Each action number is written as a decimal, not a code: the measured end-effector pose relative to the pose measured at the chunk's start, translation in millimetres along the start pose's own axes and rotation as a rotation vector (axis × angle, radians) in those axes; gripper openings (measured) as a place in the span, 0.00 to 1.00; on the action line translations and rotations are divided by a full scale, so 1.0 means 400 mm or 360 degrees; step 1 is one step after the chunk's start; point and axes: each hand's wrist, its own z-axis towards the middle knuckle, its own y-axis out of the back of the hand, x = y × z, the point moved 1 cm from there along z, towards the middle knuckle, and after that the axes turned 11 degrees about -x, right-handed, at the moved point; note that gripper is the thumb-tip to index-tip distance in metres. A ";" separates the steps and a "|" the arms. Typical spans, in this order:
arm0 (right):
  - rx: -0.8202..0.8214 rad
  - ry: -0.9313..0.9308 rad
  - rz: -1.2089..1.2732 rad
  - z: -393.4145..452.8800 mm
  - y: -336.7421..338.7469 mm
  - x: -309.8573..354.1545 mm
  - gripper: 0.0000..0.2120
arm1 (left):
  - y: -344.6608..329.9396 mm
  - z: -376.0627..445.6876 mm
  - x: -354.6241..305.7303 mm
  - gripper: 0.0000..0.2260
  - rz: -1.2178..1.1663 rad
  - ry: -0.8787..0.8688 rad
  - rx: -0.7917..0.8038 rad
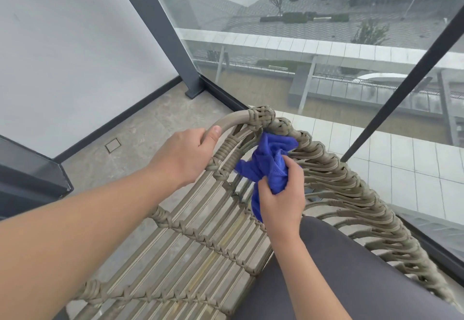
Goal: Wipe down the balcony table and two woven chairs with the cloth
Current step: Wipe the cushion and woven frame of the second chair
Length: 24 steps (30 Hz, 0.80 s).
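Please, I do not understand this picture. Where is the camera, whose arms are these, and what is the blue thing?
There is no machine here. A person wears the camera on the head, so you look forward and down along their own two arms. There is only this one view.

The left hand grips the bare curved frame at the top of a woven chair, probably to steady it. The right hand holds a bunched blue cloth and presses it against the woven rim of the chair to wipe it.

The dark grey surface at the lower right is the seat cushion. Around the chair you see the balcony floor, a white wall and a glass railing with the street far below. The table is not in view.
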 end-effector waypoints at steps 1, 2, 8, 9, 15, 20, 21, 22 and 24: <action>-0.0026 -0.0093 -0.0037 0.003 0.016 -0.039 0.25 | 0.000 -0.002 -0.001 0.27 -0.0005 -0.0001 0.0005; -0.0052 -0.0199 -0.0092 0.005 0.030 -0.082 0.25 | 0.000 -0.002 -0.003 0.27 -0.0007 -0.0002 0.0010; -0.0035 -0.0677 -0.0555 0.032 0.067 -0.316 0.25 | -0.001 0.001 -0.004 0.27 0.0006 -0.0008 0.0026; 0.0007 -0.0727 -0.0633 0.034 0.063 -0.349 0.25 | -0.002 0.002 -0.004 0.27 0.0005 -0.0013 0.0027; 0.0381 -0.0854 -0.0962 0.039 -0.020 -0.458 0.19 | -0.004 0.001 0.001 0.27 -0.0048 -0.0011 0.0040; 0.0407 -0.1032 -0.1004 0.058 -0.080 -0.481 0.31 | -0.007 0.008 0.012 0.26 -0.0053 -0.0033 0.0031; 0.0418 -0.1053 -0.1027 0.059 -0.085 -0.477 0.31 | -0.005 0.010 0.013 0.26 -0.0050 -0.0042 0.0026; 0.0435 -0.1059 -0.1051 0.060 -0.086 -0.465 0.29 | -0.004 0.012 0.013 0.26 -0.0051 -0.0046 0.0025; 0.0449 -0.1018 -0.1061 0.058 -0.085 -0.441 0.22 | -0.003 0.011 0.013 0.26 -0.0061 -0.0042 0.0025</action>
